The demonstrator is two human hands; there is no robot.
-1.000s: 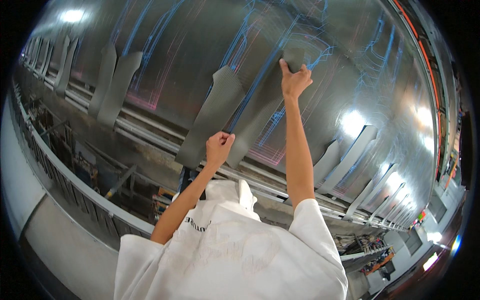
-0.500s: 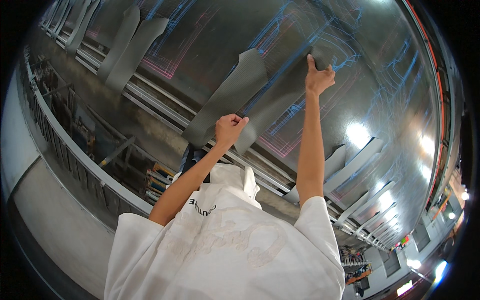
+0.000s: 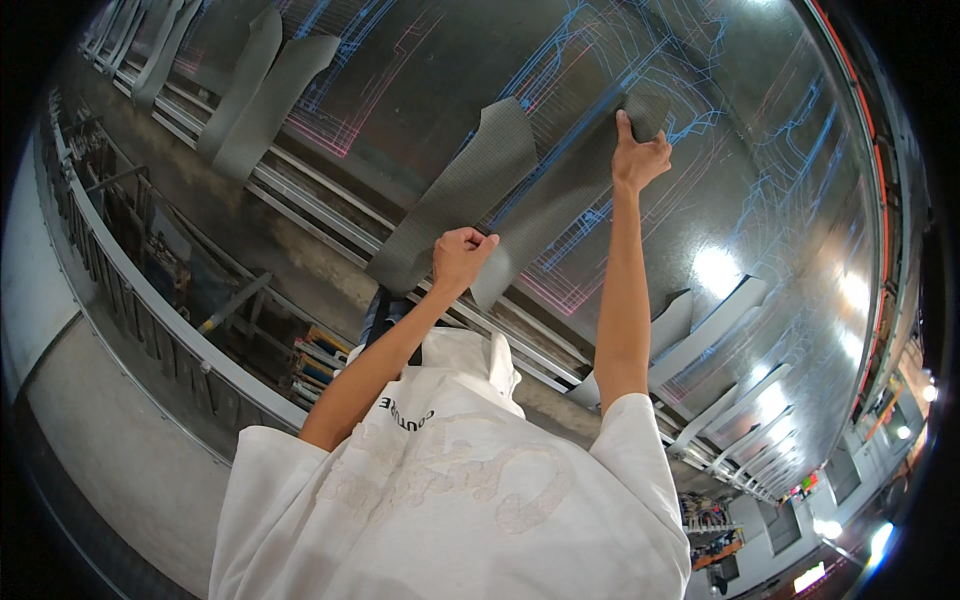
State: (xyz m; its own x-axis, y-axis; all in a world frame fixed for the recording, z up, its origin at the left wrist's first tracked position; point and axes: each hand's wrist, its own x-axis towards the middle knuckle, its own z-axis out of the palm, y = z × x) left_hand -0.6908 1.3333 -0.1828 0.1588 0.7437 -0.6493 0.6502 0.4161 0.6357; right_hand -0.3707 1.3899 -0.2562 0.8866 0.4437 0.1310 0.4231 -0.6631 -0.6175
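Observation:
A long dark grey strip of ribbed sheet material (image 3: 560, 205) lies slantwise over the dark table in front of me. My right hand (image 3: 640, 160) is closed at its far end, thumb stretched along the strip and fingers curled. Near the strip's lower left edge, my left hand (image 3: 462, 260) is closed in a pinch on that edge; the fingertips are partly hidden. Just left of it lies a second grey strip (image 3: 465, 190) with an angled far end, its near end hanging over the table's rail.
The dark table (image 3: 395, 110) carries blue and pink printed lines. Further grey strips (image 3: 270, 95) hang over its edge on the left, and more strips (image 3: 705, 330) on the right. Metal rails (image 3: 320, 225) run along the near edge. A curved metal railing (image 3: 150, 300) stands at lower left.
Both hands keep nearly the same places and grips on the strip. The view has shifted very slightly.

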